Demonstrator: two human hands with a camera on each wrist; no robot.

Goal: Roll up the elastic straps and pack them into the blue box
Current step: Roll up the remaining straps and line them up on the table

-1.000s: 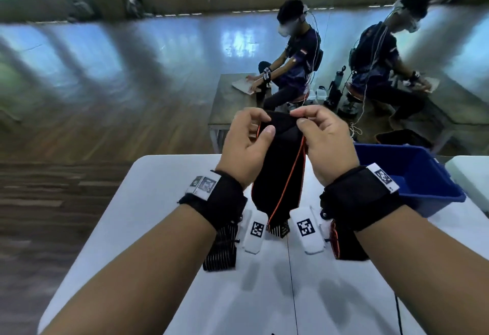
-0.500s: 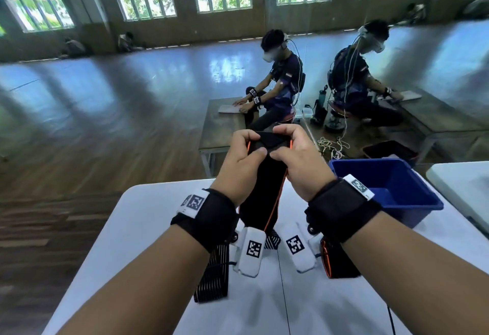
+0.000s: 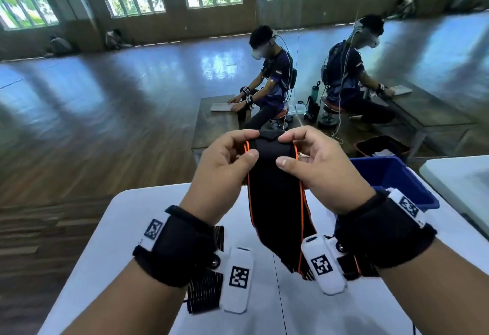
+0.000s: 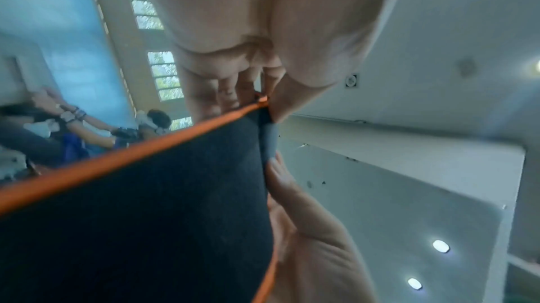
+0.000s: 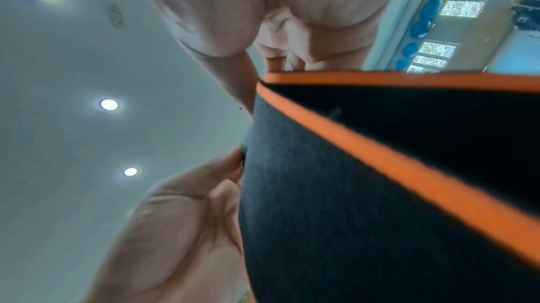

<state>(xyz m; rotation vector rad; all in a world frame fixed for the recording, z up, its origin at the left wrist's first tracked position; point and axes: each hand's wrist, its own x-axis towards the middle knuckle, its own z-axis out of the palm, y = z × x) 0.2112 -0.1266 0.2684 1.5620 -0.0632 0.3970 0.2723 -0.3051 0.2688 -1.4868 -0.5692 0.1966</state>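
White table (image 3: 132, 228) lies nearest, with a striped strap (image 3: 203, 289) at seven o'clock. Above it, left hand (image 3: 225, 173) and right hand (image 3: 325, 173) each pinch the top of the black orange-edged strap (image 3: 275, 202), starting its roll. Blue box (image 3: 391, 176) waits at two o'clock. Uneven thumb pressure could skew or loosen the roll.

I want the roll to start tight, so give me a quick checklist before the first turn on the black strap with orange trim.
1. Left hand pinches the strap's top corner: ok.
2. Right hand pinches the other top corner: ok.
3. Top edge folded over evenly: cannot tell.
4. Strap hangs free, without twists: ok.
5. Blue box open beside the right hand: ok.
6. Striped strap on the table clear of the hanging end: ok.
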